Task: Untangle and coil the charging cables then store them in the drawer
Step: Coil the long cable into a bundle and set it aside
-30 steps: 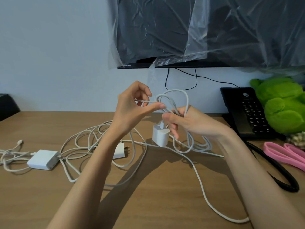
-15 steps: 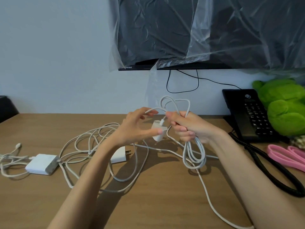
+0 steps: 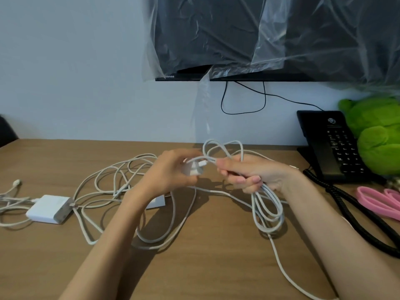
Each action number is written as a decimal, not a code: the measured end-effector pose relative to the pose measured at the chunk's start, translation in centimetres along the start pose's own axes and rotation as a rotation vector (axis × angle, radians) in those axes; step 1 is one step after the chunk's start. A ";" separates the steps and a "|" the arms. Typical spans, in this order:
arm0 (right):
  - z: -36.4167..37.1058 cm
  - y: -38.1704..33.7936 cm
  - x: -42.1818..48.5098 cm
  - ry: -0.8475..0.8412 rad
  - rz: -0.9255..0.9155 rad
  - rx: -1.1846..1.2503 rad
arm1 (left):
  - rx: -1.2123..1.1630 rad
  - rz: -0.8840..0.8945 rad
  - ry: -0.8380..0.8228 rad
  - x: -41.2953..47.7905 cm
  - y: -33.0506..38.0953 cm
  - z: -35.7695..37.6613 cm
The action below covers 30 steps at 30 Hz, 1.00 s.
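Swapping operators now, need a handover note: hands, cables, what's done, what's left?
Left hand holds the small charger plug. Right hand grips a part-wound cable coil; its tail trails loose on the desk.
Tangled cables and the power brick lie at desk left.
Done: one coil partly wound.
Left: finish it, untangle and coil the rest, store all. No drawer in view.

Adapter [image 3: 191, 170] blurred, half hidden in L hand [image 3: 170, 173]; flat charger [image 3: 158, 202] mostly behind forearm; plush [image 3: 376, 135] cut by frame edge.
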State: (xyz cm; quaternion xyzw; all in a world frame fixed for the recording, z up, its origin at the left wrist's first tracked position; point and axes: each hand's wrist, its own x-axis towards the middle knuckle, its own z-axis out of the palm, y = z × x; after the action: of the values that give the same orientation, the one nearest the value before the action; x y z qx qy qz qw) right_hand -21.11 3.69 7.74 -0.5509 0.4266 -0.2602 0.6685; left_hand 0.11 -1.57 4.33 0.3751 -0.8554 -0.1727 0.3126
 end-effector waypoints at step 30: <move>-0.7 1.9 1.8 -0.186 0.331 -0.514 | 0.408 0.215 -0.165 -0.3 1.0 4.2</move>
State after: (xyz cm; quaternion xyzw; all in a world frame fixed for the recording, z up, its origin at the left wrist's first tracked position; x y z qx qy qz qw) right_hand -21.05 2.34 5.40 -0.6463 0.4992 0.0200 0.5767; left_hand -3.05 -0.45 1.64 0.3217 -0.9303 0.0079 0.1761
